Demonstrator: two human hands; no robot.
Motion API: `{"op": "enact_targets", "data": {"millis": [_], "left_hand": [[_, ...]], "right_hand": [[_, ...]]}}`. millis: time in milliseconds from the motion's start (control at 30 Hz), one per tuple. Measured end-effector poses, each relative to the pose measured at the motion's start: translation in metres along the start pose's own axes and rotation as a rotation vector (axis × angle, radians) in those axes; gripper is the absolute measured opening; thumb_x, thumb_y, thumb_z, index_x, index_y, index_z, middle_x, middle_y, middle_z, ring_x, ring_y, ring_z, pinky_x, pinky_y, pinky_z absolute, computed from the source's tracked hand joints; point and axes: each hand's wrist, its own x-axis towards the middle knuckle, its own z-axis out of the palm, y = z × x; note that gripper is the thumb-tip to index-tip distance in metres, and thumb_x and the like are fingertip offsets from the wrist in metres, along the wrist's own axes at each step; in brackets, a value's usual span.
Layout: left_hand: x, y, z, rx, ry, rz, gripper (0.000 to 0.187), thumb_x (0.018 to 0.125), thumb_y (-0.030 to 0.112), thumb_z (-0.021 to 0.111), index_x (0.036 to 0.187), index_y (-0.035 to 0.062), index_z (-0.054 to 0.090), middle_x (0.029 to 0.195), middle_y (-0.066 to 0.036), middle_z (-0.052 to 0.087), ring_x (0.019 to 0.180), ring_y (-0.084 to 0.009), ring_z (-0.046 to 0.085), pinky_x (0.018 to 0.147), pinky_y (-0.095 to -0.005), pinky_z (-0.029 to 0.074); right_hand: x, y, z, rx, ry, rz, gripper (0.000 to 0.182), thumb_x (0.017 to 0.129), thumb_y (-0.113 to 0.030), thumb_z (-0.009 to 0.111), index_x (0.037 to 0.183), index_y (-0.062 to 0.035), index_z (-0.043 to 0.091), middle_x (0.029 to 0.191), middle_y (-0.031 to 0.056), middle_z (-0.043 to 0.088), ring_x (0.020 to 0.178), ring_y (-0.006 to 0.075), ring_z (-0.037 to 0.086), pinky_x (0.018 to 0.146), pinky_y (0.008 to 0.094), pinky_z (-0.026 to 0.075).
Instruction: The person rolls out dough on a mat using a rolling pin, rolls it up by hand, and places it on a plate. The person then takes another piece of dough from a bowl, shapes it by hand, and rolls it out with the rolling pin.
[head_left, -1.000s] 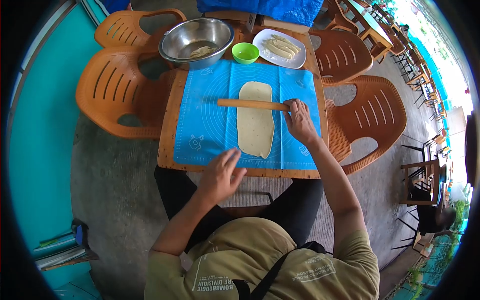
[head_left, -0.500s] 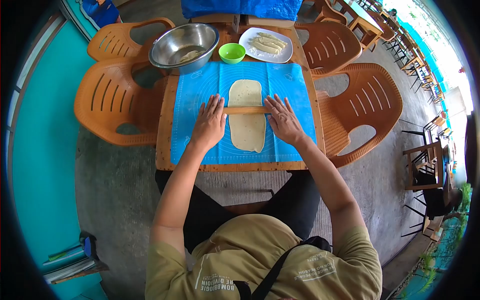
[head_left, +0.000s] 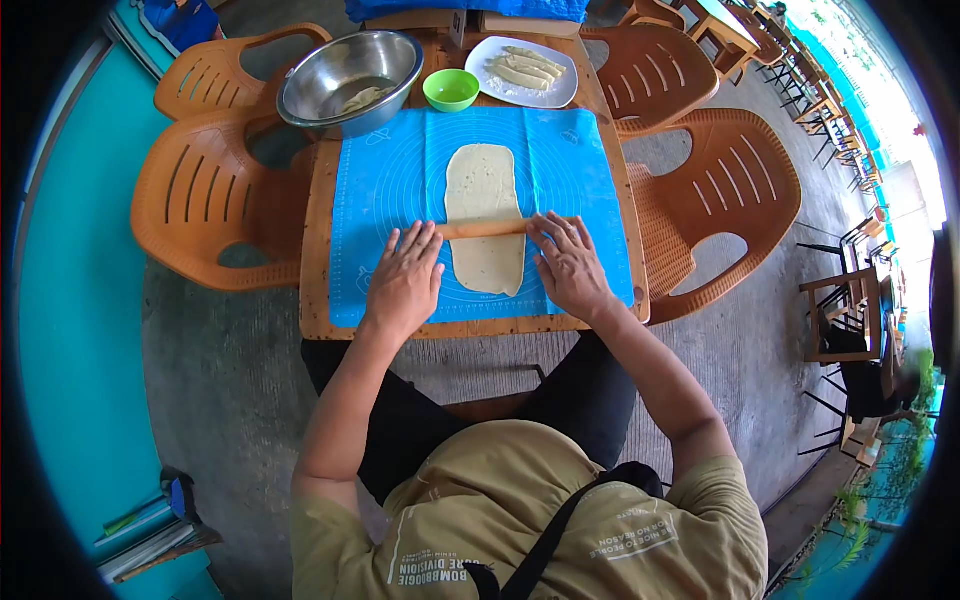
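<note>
in the head view we see both of our hands laid flat, fingers spread, on a thin wooden rolling pin (head_left: 484, 228) that lies crosswise over a long strip of pale dough (head_left: 481, 215). our left hand (head_left: 405, 278) presses on the pin's left end with an open palm, its grip not closed around anything; our right hand (head_left: 566, 262) does the same on the right end, fingers splayed and open over the wood. the pin crosses the dough a little below its middle, so most of the strip lies beyond it and a shorter part shows nearer to us. the dough lies lengthwise in the middle of a blue silicone mat (head_left: 390, 200) spread on a small wooden table (head_left: 312, 250). at the far edge of the table stand a steel bowl (head_left: 318, 85) with a lump of dough inside, a small green bowl (head_left: 451, 89) just beside it, and a white plate (head_left: 500, 92) bearing pale dough sticks. orange plastic chairs (head_left: 190, 200) stand on both sides of the table.
</note>
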Motion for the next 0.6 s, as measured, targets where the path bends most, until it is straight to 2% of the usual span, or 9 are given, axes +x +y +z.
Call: {"op": "enact_targets", "data": {"millis": [33, 100, 133, 200, 267, 300, 367, 600], "left_hand": [[0.0, 0.005, -0.013, -0.002, -0.071, -0.019, 0.054, 0.114, 0.03, 0.042, 0.159, -0.0018, 0.045, 0.167, -0.018, 0.045, 0.159, -0.0293, 0.035, 0.134, -0.0493, 0.021], [0.001, 0.01, -0.017, -0.005, -0.15, -0.037, 0.055, 0.114, 0.03, 0.042, 0.158, -0.0029, 0.045, 0.166, -0.019, 0.045, 0.159, -0.0298, 0.035, 0.134, -0.0498, 0.02], [0.009, 0.008, -0.013, -0.052, -0.078, -0.042, 0.056, 0.114, 0.031, 0.044, 0.159, -0.0033, 0.044, 0.166, -0.02, 0.045, 0.159, -0.0308, 0.035, 0.133, -0.0504, 0.02], [0.027, 0.0, -0.004, -0.085, -0.006, -0.05, 0.058, 0.114, 0.032, 0.046, 0.159, -0.0038, 0.043, 0.166, -0.021, 0.044, 0.159, -0.0318, 0.034, 0.133, -0.0509, 0.019], [0.038, -0.004, 0.013, -0.013, 0.171, 0.039, 0.062, 0.115, 0.035, 0.043, 0.162, -0.0049, 0.037, 0.171, -0.023, 0.035, 0.163, -0.0324, 0.026, 0.134, -0.051, 0.015], [0.04, -0.006, 0.019, 0.022, 0.087, 0.03, 0.065, 0.115, 0.037, 0.041, 0.164, -0.0043, 0.032, 0.174, -0.022, 0.028, 0.165, -0.0318, 0.019, 0.135, -0.05, 0.014], [0.031, -0.009, 0.033, 0.04, 0.098, 0.043, 0.066, 0.115, 0.037, 0.041, 0.165, -0.004, 0.032, 0.174, -0.021, 0.027, 0.165, -0.0314, 0.019, 0.135, -0.0492, 0.013], [-0.009, 0.014, 0.023, 0.051, 0.018, 0.059, 0.068, 0.113, 0.037, 0.044, 0.165, -0.0034, 0.03, 0.176, -0.02, 0.025, 0.164, -0.0296, 0.02, 0.136, -0.0459, 0.013]], "right_hand": [[0.005, -0.004, -0.008, 0.001, 0.004, -0.001, 0.057, 0.106, -0.019, 0.055, 0.16, -0.0049, 0.044, 0.166, 0.0166, 0.045, 0.157, 0.0369, 0.036, 0.131, 0.0565, 0.024], [0.012, -0.009, -0.023, 0.081, -0.144, 0.116, 0.057, 0.107, -0.021, 0.055, 0.161, -0.006, 0.044, 0.167, 0.0173, 0.044, 0.158, 0.0382, 0.034, 0.131, 0.0576, 0.022], [0.014, -0.006, -0.018, 0.084, -0.14, 0.12, 0.057, 0.107, -0.021, 0.055, 0.161, -0.006, 0.044, 0.167, 0.0173, 0.044, 0.158, 0.0382, 0.034, 0.131, 0.0576, 0.022], [0.026, 0.001, -0.003, 0.003, 0.109, 0.042, 0.058, 0.109, -0.023, 0.053, 0.162, -0.005, 0.042, 0.168, 0.0186, 0.041, 0.16, 0.0395, 0.029, 0.132, 0.0572, 0.02], [0.029, -0.001, 0.003, 0.007, 0.078, 0.061, 0.059, 0.111, -0.027, 0.049, 0.164, -0.0029, 0.038, 0.17, 0.0196, 0.038, 0.162, 0.0398, 0.025, 0.132, 0.0565, 0.018], [0.028, -0.002, 0.007, 0.001, 0.037, 0.084, 0.06, 0.111, -0.028, 0.047, 0.164, -0.0017, 0.037, 0.17, 0.0198, 0.037, 0.162, 0.0397, 0.024, 0.133, 0.0556, 0.017], [0.022, 0.0, 0.012, -0.022, -0.011, 0.091, 0.061, 0.112, -0.029, 0.044, 0.165, 0.0004, 0.034, 0.171, 0.0204, 0.036, 0.162, 0.039, 0.024, 0.134, 0.0527, 0.016], [-0.013, -0.017, -0.002, 0.045, -0.052, 0.092, 0.059, 0.111, -0.024, 0.045, 0.164, 0.0008, 0.036, 0.17, 0.0202, 0.037, 0.161, 0.0381, 0.027, 0.134, 0.0525, 0.017]]}}
